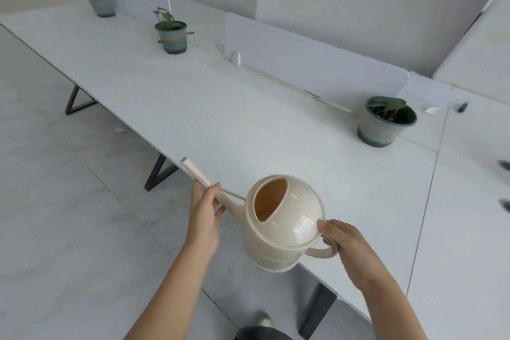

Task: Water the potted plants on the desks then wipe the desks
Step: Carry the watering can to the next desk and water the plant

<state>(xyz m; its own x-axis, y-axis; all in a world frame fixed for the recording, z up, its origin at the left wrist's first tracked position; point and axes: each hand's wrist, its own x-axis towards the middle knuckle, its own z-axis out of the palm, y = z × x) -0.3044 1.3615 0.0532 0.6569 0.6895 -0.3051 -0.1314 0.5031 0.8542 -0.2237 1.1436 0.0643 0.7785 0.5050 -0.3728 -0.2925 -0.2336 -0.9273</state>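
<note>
Head view: watering can point(285, 225), spout point(193, 172) up-left.

View: one head camera, wide-angle, high above the hands, tipped forward and down.
Facing: across the desk point(220, 107), which runs off to the upper left beyond the fingertips; floor point(69, 201) left of the left fingers.
Nearness: tight on the left hand point(204, 215) and right hand point(347, 246), both gripping the can point(284, 232) low in frame; near pot point(386, 124) up beyond the right fingers, far pot point(100, 4) tiny at the top left.
Overlap: just this one view.
</note>
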